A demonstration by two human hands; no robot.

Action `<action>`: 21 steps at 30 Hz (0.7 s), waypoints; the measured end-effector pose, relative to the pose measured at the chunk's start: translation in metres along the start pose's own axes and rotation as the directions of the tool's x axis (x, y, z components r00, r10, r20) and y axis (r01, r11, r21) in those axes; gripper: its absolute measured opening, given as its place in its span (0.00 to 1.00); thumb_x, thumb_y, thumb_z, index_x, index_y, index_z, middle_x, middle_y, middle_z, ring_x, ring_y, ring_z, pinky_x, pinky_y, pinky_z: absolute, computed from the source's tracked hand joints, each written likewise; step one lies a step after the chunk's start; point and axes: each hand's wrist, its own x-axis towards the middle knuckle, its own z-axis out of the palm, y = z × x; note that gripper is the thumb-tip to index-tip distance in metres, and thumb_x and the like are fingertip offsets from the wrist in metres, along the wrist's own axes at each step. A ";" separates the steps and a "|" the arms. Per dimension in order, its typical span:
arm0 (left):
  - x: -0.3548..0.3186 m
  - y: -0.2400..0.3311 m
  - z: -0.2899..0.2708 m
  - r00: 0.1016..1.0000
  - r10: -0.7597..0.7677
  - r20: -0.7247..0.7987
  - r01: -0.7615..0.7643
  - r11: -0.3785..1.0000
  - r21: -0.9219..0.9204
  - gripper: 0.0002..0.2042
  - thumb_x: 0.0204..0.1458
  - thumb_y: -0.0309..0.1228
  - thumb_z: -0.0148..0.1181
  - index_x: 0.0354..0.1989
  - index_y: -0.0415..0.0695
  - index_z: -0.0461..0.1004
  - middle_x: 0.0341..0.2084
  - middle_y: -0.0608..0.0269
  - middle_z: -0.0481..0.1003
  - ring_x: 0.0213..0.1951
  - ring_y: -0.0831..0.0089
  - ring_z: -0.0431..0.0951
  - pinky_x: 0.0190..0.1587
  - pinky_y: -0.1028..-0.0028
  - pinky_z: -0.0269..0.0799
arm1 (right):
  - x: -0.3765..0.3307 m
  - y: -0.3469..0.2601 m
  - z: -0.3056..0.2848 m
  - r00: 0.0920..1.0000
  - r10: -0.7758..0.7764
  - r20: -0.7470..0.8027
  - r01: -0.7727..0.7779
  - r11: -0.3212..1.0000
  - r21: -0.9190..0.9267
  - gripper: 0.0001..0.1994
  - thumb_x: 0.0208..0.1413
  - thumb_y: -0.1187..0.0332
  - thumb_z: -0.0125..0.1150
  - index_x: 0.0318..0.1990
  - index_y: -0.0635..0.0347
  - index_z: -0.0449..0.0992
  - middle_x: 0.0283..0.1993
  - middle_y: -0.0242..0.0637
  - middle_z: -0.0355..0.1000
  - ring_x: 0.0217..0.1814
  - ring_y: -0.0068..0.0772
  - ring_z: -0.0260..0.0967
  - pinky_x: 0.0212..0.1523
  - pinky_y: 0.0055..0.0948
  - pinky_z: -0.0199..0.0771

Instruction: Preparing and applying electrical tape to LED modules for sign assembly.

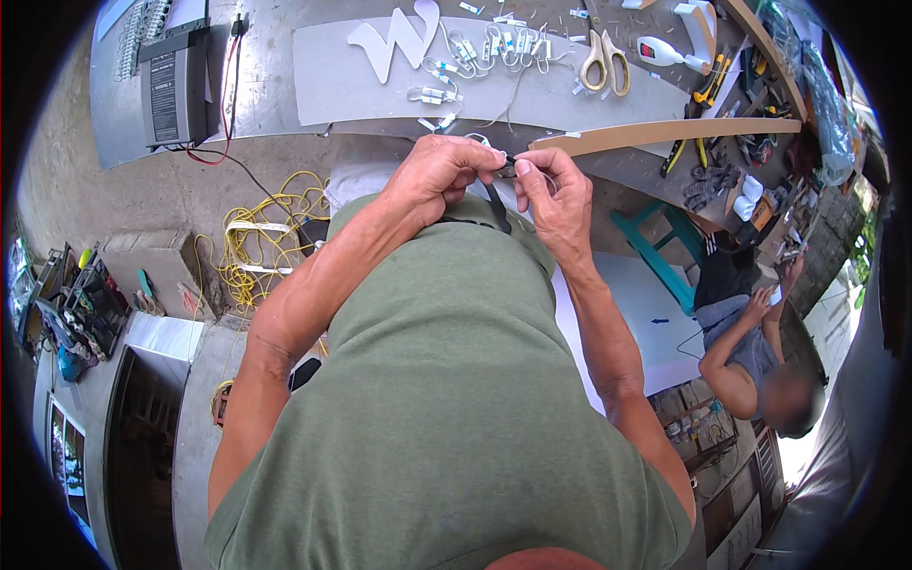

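Both hands meet in front of the green shirt (pixel 418 361), just off the near edge of the grey worktable (pixel 266 66), and between their fingertips sits a short dark piece of wire (pixel 510 161). Its long axis seems to run crosswise, from the left hand (pixel 439 178) toward the right hand (pixel 559 197), one end toward each; so much is covered that I can't tell which end is the tip. The left thumb and forefinger pinch at its left side, the other fingers curled under; the right thumb and forefinger pinch close by on the other side, the remaining fingers folded behind. A thin white lead (pixel 478 139) loops up beside the left fingertips. Below them a black band (pixel 495 203) slants down toward the shirt, its lower part leaning to the person's right; whether it joins the wire I can't make out. On the table beyond the hands lie a tangle of small white light modules (pixel 508 43), a white zigzag cutout (pixel 381 63) and scissors (pixel 598 47), their handles toward the person. A curved brown strip (pixel 665 136) stretches away to the right. Over there, near a teal stool (pixel 668 264), another person (pixel 736 347) handles something small and pale.
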 end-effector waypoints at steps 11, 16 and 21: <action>-0.008 -0.005 -0.006 0.999 0.014 0.045 -0.012 0.999 -0.038 0.08 0.50 0.30 0.71 0.36 0.41 0.82 0.23 0.70 0.74 0.18 0.88 0.58 0.20 0.82 0.48 | -0.010 0.001 0.011 0.900 -0.436 -0.032 0.381 0.817 -0.432 0.05 0.54 0.79 0.65 0.38 0.65 0.76 0.31 0.38 0.72 0.26 0.28 0.69 0.26 0.29 0.70; -0.007 -0.001 -0.011 0.991 -0.072 0.114 0.087 0.986 -0.140 0.05 0.53 0.29 0.69 0.32 0.43 0.79 0.23 0.72 0.74 0.18 0.89 0.59 0.19 0.84 0.50 | -0.005 0.007 0.004 0.719 -0.685 0.115 0.616 0.552 -0.561 0.13 0.48 0.85 0.65 0.42 0.66 0.77 0.34 0.38 0.71 0.31 0.37 0.70 0.30 0.34 0.72; 0.001 -0.002 -0.018 0.981 -0.164 0.103 0.181 0.965 -0.191 0.05 0.50 0.28 0.70 0.29 0.44 0.78 0.22 0.69 0.75 0.17 0.88 0.59 0.17 0.82 0.48 | -0.002 0.012 -0.004 0.613 -0.718 0.329 0.721 0.337 -0.606 0.19 0.43 0.84 0.67 0.47 0.68 0.78 0.35 0.38 0.70 0.35 0.39 0.71 0.32 0.35 0.73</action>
